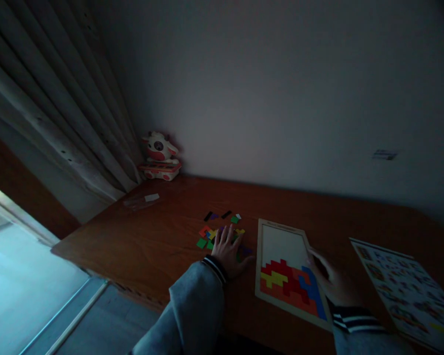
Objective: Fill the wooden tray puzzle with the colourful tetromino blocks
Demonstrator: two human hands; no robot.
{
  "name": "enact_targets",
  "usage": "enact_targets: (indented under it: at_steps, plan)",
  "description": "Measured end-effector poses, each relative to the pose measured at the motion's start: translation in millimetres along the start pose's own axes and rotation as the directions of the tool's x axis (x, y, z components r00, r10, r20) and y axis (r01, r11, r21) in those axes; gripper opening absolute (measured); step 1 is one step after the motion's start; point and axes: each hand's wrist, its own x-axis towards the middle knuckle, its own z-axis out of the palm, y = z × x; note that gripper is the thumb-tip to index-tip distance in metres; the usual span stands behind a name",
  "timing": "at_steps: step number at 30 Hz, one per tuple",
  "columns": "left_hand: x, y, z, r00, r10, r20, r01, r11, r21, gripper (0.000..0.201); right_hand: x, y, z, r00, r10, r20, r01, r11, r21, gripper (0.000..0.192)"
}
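Observation:
Flat on the table, a pale wooden puzzle board (281, 236) has red, orange, yellow and blue pieces fitted in its lower half; the upper part of its tray is bare. My right hand (335, 281) is at the board's right edge, fingers bent and closed on the rim beside the blue pieces. Whether a small piece is under those fingertips is hidden. My left hand (229, 251) lies palm down, fingers spread, over a heap of loose coloured puzzle pieces (203, 242) left of the board, covering some of them.
A printed picture sheet (410, 293) lies at the right of the brown table (170, 246). At the back left corner stands a cow-shaped toy (161, 155), with a clear plastic bag (138, 201) in front of it. A curtain (59, 98) hangs at left.

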Motion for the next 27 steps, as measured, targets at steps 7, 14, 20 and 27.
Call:
enact_targets:
  at_steps: [7,14,20,27]
  plan:
    - [5,-9,3.1,0.999,0.05,-0.017,-0.05,0.999,-0.002,0.042,1,7,8,0.998,-0.059,-0.011,0.06,0.998,0.029,0.047]
    - [14,-8,1.8,0.992,0.007,-0.126,-0.013,0.999,-0.046,0.032,1,2,8,0.999,-0.052,-0.01,0.052,0.998,0.029,0.047]
    - [23,-2,-7.8,0.973,-0.039,-0.226,0.042,0.999,0.007,0.033,2,0,7,0.998,-0.055,-0.018,0.056,0.997,0.047,0.047]
    - [53,9,-2.0,0.996,0.044,-0.083,-0.04,0.998,0.048,0.055,5,-8,-3,1.0,0.021,-0.017,-0.019,0.992,0.128,0.047]
